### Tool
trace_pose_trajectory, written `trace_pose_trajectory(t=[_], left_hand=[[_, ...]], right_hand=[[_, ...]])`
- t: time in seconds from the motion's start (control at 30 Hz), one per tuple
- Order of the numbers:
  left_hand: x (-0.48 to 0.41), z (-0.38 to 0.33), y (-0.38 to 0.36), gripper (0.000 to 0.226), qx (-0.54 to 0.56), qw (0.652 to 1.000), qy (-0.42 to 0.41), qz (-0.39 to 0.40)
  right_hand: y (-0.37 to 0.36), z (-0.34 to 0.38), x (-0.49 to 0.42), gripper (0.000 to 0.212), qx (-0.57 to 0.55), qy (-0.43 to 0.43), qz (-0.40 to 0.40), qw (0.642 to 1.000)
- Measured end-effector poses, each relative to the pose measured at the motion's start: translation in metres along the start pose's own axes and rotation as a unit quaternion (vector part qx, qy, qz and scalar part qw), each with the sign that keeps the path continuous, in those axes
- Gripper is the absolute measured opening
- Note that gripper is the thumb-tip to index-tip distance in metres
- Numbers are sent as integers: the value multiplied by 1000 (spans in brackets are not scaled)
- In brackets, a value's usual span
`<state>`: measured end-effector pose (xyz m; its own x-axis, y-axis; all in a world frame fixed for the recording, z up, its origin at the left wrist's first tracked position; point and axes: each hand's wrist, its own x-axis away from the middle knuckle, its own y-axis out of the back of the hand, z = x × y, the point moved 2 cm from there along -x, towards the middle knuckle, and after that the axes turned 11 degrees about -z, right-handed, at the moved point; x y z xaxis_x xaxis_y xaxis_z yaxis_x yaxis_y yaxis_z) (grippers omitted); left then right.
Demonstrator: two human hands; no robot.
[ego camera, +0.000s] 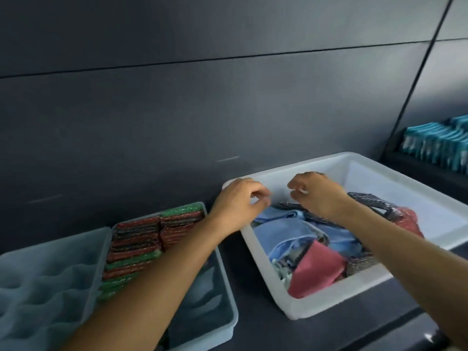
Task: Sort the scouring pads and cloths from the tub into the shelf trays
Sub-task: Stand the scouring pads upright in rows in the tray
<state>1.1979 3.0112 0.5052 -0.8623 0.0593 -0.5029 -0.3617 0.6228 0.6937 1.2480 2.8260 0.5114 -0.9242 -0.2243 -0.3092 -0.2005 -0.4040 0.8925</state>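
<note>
A white tub stands on the dark shelf at the right. In it lie crumpled blue cloths, a red cloth and dark glittery scouring pads. My left hand hovers over the tub's far left corner with its fingers loosely curled and nothing in them. Just to its right, above the cloths, my right hand is held the same way, loosely curled and holding nothing. Left of the tub, a grey-blue tray holds rows of red and green scouring pads; my left forearm crosses over it.
A second pale blue tray sits at the far left, with pale blue shapes inside that are too blurred to tell. Teal packets stand on a dark ledge at the back right. A dark panelled wall rises close behind the shelf.
</note>
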Motion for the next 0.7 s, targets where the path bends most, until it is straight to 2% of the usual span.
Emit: trace_pose_trajectory(t=[0.1,0.2,0.27,0.33,0.43,0.53,0.63,0.7], left_hand=[[-27,-14,-58,22,-10,997,-14,77],[-50,-18,-100,37,-85,983,-21,161],[-59,-17,-120,36,-141,966,-33,214],[-65,-14,-133,29,-169,957,-36,233],[-72,-8,-135,35,-166,966,-15,199],[-75,-6,-112,32,-118,985,31,123],[-69,-6,-75,26,-9,996,78,35],[-56,-4,-45,23,68,992,107,-21]], right_hand=[[4,-49,5,26,74,-27,91,993],[-4,-72,12,35,100,-9,177,979],[-15,-82,13,35,108,-16,199,974],[-23,-86,11,33,112,-9,182,977],[-17,-84,10,34,115,-6,141,983],[1,-75,9,23,104,-35,61,992],[18,-60,11,9,-45,-86,-24,995],[23,-46,13,16,-157,-118,-52,979]])
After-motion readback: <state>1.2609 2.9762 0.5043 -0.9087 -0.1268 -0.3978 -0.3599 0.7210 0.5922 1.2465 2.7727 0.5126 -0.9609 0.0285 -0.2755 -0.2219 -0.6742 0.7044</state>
